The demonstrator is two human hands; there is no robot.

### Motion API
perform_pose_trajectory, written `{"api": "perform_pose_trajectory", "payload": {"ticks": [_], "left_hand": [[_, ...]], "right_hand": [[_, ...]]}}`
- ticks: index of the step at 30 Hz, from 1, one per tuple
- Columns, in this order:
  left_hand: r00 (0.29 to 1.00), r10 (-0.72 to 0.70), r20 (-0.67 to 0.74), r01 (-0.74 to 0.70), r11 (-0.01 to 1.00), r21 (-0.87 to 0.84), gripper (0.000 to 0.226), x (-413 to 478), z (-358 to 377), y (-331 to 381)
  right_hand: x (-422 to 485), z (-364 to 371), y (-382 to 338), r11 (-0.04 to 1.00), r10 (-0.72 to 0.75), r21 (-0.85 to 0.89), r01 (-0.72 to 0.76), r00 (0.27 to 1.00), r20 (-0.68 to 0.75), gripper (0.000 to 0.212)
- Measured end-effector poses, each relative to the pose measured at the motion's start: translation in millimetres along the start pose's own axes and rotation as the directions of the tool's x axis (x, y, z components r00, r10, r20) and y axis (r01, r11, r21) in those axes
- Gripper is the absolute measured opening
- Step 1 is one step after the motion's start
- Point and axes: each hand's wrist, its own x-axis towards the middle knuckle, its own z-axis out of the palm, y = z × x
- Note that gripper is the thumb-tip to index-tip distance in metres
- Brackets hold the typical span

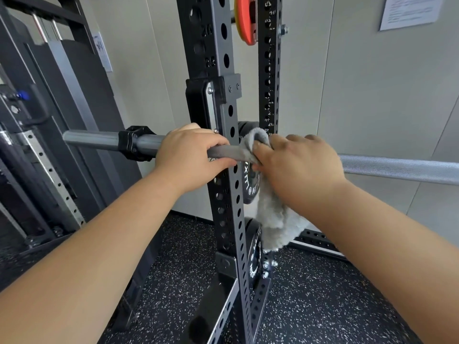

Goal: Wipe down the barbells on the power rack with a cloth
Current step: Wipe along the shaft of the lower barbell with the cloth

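Observation:
A grey steel barbell [397, 168] runs level across the view, resting on the black power rack upright [224, 115]. My left hand [188, 155] is closed around the bar just left of the upright. Beside it, my right hand [298, 167] presses a fluffy grey cloth [273, 217] around the bar; most of the cloth hangs down below. A black collar clamp [134, 145] sits on the bar's sleeve to the left of my left hand. The stretch of bar under both hands is hidden.
Black weight plates [252, 182] hang on the rack behind the cloth, with another lower down [254, 254]. An orange plate [246, 19] is stored high up. A dark machine frame [49, 120] stands at left. The floor [323, 294] is speckled black rubber.

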Motion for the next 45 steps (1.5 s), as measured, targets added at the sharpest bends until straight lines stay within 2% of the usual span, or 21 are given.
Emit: {"api": "perform_pose_trajectory", "payload": {"ticks": [2, 3, 6, 9, 10, 13, 15, 18, 20, 23, 25, 27, 29, 30, 33, 35, 36, 39, 42, 43, 45], "left_hand": [[1.0, 0.0, 0.004, 0.0, 1.0, -0.002, 0.034, 0, 0, 0], [1.0, -0.002, 0.01, 0.002, 1.0, -0.001, 0.033, 0, -1, 1], [1.0, -0.014, 0.015, 0.015, 1.0, -0.013, 0.032, 2, -2, 3], [1.0, -0.021, 0.006, 0.021, 0.999, -0.026, 0.032, 1, -4, 4], [1.0, -0.023, 0.006, 0.023, 0.999, -0.034, 0.032, 1, -4, 4], [0.999, -0.038, 0.011, 0.039, 0.998, -0.055, 0.029, 1, -2, 4], [0.999, -0.033, 0.004, 0.033, 0.998, -0.048, 0.027, 1, -2, 3], [1.0, -0.03, -0.006, 0.029, 0.998, -0.052, 0.026, 1, -3, 4], [1.0, -0.027, -0.013, 0.026, 0.999, -0.037, 0.024, 1, -5, 6], [0.999, -0.028, -0.022, 0.027, 1.0, -0.01, 0.02, 0, -6, 5], [0.999, -0.028, -0.022, 0.028, 1.0, -0.004, 0.026, 0, -4, 5], [0.999, -0.022, -0.024, 0.022, 1.0, -0.003, 0.034, 0, -3, 3], [0.999, -0.023, -0.023, 0.023, 1.0, -0.003, 0.033, 0, -2, 3], [0.999, -0.026, -0.022, 0.026, 1.0, -0.006, 0.032, 0, -2, 3], [0.999, -0.039, -0.019, 0.039, 0.999, -0.008, 0.026, 0, -2, 4], [0.999, -0.04, -0.028, 0.04, 0.999, -0.011, 0.021, -1, -1, 2], [0.999, -0.035, -0.037, 0.034, 0.999, -0.013, 0.017, -2, -1, 2], [0.999, -0.034, -0.036, 0.033, 0.999, -0.006, 0.018, -1, -2, 4], [0.999, -0.028, -0.036, 0.027, 1.0, -0.007, 0.034, -2, -3, 3], [0.999, -0.023, -0.04, 0.023, 1.0, -0.001, 0.036, -2, -3, 3], [0.999, -0.015, -0.041, 0.016, 1.0, 0.018, 0.037, -4, -4, 5]], "right_hand": [[-2, 5, 0, 1.0, 0.024, -0.016, -0.026, 0.997, -0.069, 0.017], [1, 7, -1, 0.999, 0.039, 0.0, -0.039, 0.998, -0.05, 0.016], [24, -9, -4, 0.976, 0.138, 0.154, -0.156, 0.983, 0.123, 0.04], [37, -22, -3, 0.983, 0.067, 0.148, -0.111, 0.959, 0.276, 0.033], [35, -23, -2, 0.989, 0.045, 0.122, -0.08, 0.962, 0.269, 0.031], [17, -12, 1, 1.0, -0.023, 0.007, 0.023, 0.999, 0.034, 0.04], [9, -4, -3, 0.996, -0.06, -0.069, 0.058, 0.998, -0.021, 0.045], [20, -10, -3, 0.998, -0.01, 0.064, 0.006, 0.997, 0.07, 0.043], [41, -15, -3, 0.988, -0.068, 0.148, 0.042, 0.982, 0.174, 0.039], [56, -15, -11, 0.964, -0.041, 0.264, -0.039, 0.955, 0.293, 0.041], [45, -16, -6, 0.976, -0.032, 0.214, -0.027, 0.964, 0.266, 0.039], [26, -11, -4, 0.992, -0.021, 0.13, 0.004, 0.991, 0.131, 0.045], [16, -8, -5, 0.997, -0.018, 0.074, 0.011, 0.996, 0.09, 0.045], [18, -9, -4, 0.995, 0.002, 0.103, -0.013, 0.994, 0.106, 0.044], [44, -19, -7, 0.988, 0.0, 0.146, -0.044, 0.959, 0.284, 0.042], [60, -18, -13, 0.968, 0.039, 0.215, -0.126, 0.929, 0.367, 0.034], [66, -16, -14, 0.956, 0.062, 0.242, -0.166, 0.92, 0.387, 0.037], [51, -15, -8, 0.976, 0.031, 0.194, -0.101, 0.942, 0.335, 0.043], [12, -15, -1, 0.993, 0.094, 0.052, -0.101, 0.988, 0.125, 0.053], [7, -17, 1, 0.994, 0.097, 0.028, -0.101, 0.988, 0.12, 0.055], [18, -21, 8, 0.987, 0.119, 0.078, -0.139, 0.968, 0.22, 0.056]]}}
